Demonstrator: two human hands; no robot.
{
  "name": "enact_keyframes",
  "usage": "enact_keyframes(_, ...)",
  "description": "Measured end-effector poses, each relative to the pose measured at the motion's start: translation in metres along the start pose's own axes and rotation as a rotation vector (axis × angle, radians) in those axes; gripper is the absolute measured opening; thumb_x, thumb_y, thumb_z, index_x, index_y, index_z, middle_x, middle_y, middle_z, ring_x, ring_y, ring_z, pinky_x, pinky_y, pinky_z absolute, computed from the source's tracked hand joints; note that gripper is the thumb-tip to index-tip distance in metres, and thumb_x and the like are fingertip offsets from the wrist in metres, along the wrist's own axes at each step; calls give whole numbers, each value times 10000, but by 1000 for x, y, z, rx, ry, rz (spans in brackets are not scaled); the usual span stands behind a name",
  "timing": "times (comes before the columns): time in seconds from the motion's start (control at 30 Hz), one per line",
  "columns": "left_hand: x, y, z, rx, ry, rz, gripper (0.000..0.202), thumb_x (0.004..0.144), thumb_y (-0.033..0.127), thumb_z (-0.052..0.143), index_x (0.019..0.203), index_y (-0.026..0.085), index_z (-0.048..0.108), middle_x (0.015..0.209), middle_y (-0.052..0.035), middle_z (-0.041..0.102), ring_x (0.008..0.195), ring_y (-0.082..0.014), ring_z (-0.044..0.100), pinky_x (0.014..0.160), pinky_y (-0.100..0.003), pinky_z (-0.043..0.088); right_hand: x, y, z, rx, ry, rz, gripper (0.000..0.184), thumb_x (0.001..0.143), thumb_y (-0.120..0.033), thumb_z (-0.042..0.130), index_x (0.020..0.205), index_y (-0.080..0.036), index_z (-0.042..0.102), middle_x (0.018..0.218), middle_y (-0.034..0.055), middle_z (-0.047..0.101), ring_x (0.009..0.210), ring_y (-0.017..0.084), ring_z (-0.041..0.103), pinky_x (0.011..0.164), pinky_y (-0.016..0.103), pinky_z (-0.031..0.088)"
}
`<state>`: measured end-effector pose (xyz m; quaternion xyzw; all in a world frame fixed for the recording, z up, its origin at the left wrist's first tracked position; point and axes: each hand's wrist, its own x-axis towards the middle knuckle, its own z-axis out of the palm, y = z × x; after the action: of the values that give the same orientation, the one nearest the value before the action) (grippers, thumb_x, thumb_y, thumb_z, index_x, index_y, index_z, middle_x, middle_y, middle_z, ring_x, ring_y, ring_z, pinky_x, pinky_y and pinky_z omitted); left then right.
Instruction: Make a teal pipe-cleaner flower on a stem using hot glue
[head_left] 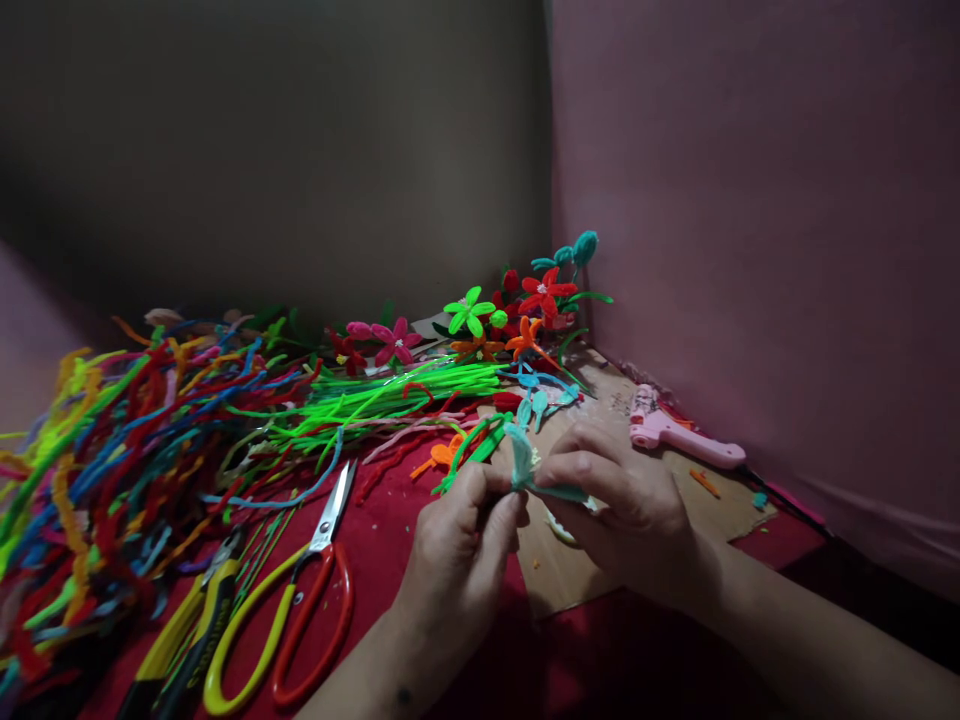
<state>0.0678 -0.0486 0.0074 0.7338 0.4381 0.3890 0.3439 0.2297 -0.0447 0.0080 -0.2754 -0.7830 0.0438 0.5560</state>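
Between my two hands is a pale turquoise pipe-cleaner flower with small whitish bits at its centre. My left hand pinches it near the base, thumb and fingertips pressed together. From the other side my right hand grips one of its petals, partly covering it. Just beyond the fingers lie small light-blue petal loops, green pipe-cleaner leaves and an orange pipe-cleaner piece. Under my hands lies a piece of brown cardboard; a whitish round thing beneath my right hand is mostly hidden.
Scissors with yellow and red handles and yellow-black pliers lie left. Loose pipe cleaners heap at far left, green ones behind. Finished flowers stand at the back. A pink glue gun rests right, by the wall.
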Motion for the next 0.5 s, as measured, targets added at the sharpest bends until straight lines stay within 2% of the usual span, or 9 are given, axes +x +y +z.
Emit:
enact_keyframes(0.13,-2,0,3,-35,1,46,134,881,244,427,809,188,525,602,44,472,495,-78,418,469,-197,342,0,-1,0,-20,22,-45,158,790,-18,539,838,-167,558,726,26,539,668,124,528,595,261,466)
enact_keyframes(0.23,-2,2,3,-135,5,19,139,886,266,427,813,191,518,582,53,445,487,-78,411,460,-197,343,-2,-3,1,-25,40,-36,237,771,-7,555,938,-174,536,778,30,552,708,132,526,633,280,471)
enact_keyframes(0.37,3,4,-2,-348,10,-52,148,871,243,470,759,171,533,621,30,510,543,-82,481,542,-209,399,-11,-4,3,63,113,116,428,743,-9,569,1121,-174,458,875,34,521,721,118,508,630,263,472)
enact_keyframes(0.5,10,3,-8,-663,-62,-132,153,835,215,531,737,134,613,687,-21,597,588,-102,537,596,-233,433,-18,-3,6,122,158,245,428,755,-22,546,1142,-185,462,827,9,489,671,103,499,590,246,460)
